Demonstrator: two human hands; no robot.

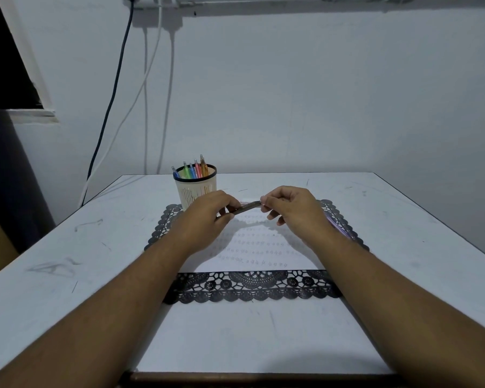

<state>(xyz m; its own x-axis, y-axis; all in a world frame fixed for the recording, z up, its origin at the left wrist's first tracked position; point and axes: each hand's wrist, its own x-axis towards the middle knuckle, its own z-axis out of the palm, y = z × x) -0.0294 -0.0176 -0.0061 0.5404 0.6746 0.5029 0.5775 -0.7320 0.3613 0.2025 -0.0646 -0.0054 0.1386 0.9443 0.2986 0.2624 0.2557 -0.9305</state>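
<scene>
Surface: one scuffed white table [403, 231] bearing one black lace-pattern placemat [249, 289], with one white paper sheet of handwritten rows [263, 261] on it. One cream slotted plastic cup [193, 193] holds five coloured pens [197, 170]. Left hand [207, 217] and right hand [294, 208] each pinch one end of one slim dark pen [245, 207], which is held above the sheet's far edge.

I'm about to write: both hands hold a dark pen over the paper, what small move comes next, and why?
Likely draw the right hand away to uncap the pen: it pinches one end, the left hand grips the other.
</scene>
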